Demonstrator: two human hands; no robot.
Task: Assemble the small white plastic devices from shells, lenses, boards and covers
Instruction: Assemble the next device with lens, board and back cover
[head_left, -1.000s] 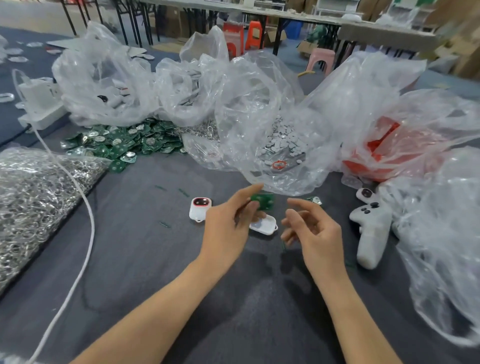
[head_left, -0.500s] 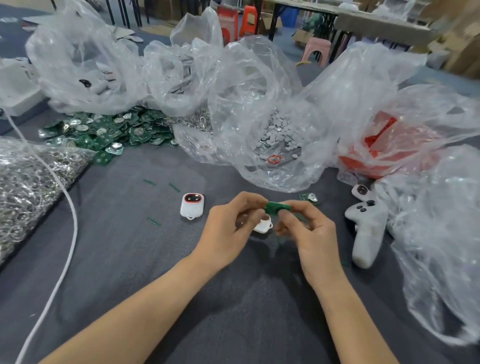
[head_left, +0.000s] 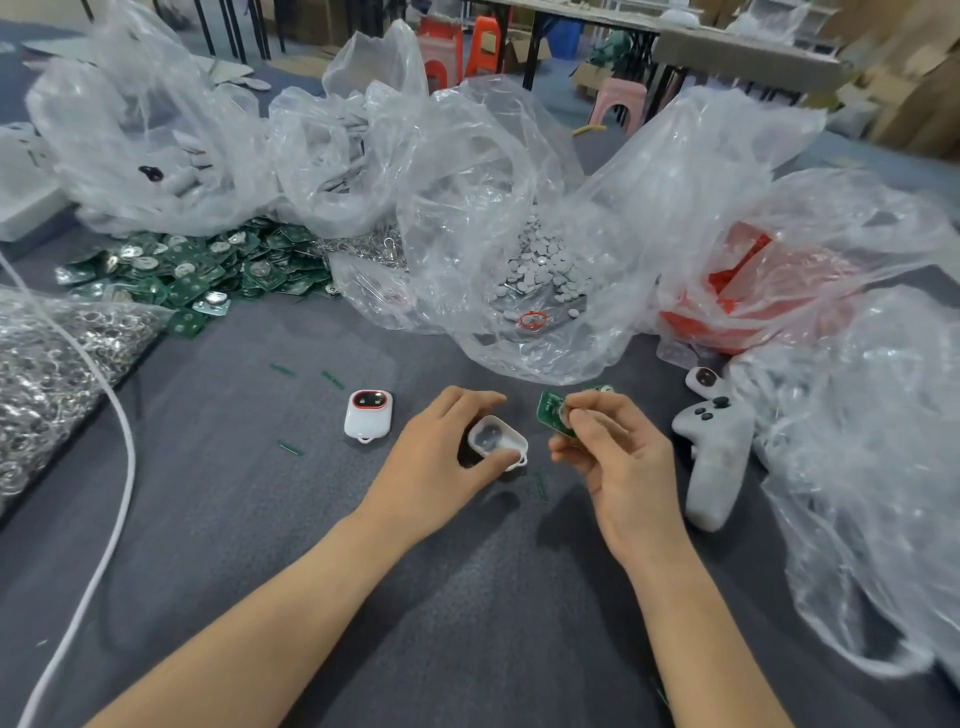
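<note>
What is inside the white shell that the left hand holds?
The white shell is open side up. Inside: a round clear part, perhaps a lens. The left hand covers its near edge. The green board is outside it.

You have even, fairly bright overhead light that casts only soft, short shadows under your left hand (head_left: 431, 462) on the grey table (head_left: 493, 623), white glare streaks the clear plastic bags (head_left: 467, 182), the wide lens bows the frame edges, and the far background reads slightly soft.
</note>
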